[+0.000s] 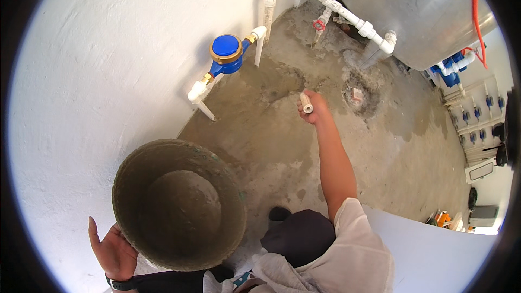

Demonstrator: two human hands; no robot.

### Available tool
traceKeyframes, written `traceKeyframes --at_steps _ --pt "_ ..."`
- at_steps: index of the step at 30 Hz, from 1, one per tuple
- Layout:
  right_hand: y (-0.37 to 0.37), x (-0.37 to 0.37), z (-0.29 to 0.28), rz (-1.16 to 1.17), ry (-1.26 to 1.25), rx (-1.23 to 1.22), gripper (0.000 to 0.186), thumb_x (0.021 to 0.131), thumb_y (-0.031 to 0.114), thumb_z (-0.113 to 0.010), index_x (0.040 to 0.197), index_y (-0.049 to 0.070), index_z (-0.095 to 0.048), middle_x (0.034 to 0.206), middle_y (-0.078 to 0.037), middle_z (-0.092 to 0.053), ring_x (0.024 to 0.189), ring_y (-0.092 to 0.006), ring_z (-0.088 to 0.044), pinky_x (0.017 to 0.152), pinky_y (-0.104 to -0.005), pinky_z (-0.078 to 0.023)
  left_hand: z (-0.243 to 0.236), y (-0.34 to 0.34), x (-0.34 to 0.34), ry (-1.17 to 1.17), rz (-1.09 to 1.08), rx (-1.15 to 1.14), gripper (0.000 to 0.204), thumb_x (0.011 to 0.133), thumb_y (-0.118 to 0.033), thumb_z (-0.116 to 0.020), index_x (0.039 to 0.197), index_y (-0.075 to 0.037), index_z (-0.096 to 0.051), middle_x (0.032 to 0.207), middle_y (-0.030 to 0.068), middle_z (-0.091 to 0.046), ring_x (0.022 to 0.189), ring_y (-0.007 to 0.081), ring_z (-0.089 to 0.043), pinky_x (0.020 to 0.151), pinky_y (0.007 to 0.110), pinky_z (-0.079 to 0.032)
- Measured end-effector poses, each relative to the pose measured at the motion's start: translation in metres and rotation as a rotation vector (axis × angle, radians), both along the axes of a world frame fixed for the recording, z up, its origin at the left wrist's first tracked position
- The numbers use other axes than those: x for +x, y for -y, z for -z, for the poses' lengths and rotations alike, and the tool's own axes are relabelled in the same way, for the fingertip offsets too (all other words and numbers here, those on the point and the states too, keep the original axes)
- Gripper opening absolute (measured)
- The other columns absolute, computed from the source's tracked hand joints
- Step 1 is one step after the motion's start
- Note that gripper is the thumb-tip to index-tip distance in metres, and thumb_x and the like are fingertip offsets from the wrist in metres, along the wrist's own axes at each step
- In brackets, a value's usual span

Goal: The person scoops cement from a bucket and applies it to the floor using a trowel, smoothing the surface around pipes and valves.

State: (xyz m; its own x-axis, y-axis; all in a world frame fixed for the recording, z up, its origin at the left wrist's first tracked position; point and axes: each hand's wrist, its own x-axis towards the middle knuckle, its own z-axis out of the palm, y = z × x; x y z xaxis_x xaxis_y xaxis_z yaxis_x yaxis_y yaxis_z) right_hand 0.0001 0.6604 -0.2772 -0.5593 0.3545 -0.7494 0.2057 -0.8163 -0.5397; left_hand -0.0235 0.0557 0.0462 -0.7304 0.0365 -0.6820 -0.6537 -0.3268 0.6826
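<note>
Basin (135, 184), round and coated in grey residue, is at the left edge of the concrete floor (401, 152), close to the foot of the white wall (114, 65), its opening facing up. The left hand (115, 255) is wide, palm up and thumb spread outward, just beside the basin's near-left rim; its fingertips run behind that rim, so I cannot tell whether they bear any weight. The right hand (317, 109) is curled firmly around a pale cylindrical handle (307, 107), holding it over the floor, well apart from the basin; whatever joins its far end is hidden. To the right of that fist, a hollow (371, 103) in the floor contains 1 pinkish chunk (356, 95). Along the floor's left edge, 1 blue meter (226, 54) joins white pipes (347, 13), with a metal tank (418, 16) at the far edge.
</note>
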Motion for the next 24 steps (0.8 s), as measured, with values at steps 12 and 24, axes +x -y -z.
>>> traceKeyframes --at_steps 12,24 --pt "0.003 0.005 -0.003 0.211 -0.037 0.027 0.023 0.106 0.035 -0.05 0.107 0.011 -0.051 0.076 -0.008 -0.06 0.054 -0.0191 -0.059 0.041 -0.0293 -0.043 0.001 0.011 -0.001 -0.006 0.028 0.078 0.09 0.1 -0.075 -0.038 0.11 0.009 -0.066 0.104 0.0231 -0.076 0.093 0.0339 -0.075 0.085 0.048 -0.061" --pt "0.012 -0.015 -0.006 0.181 0.078 0.102 0.026 0.106 0.035 -0.05 0.111 0.01 -0.05 0.072 -0.008 -0.058 0.05 -0.0202 -0.056 0.04 -0.0315 -0.042 -0.001 0.016 -0.004 0.006 -0.005 0.067 0.09 0.1 -0.075 -0.038 0.113 0.01 -0.064 0.105 0.0231 -0.075 0.095 0.0356 -0.075 0.087 0.05 -0.061"
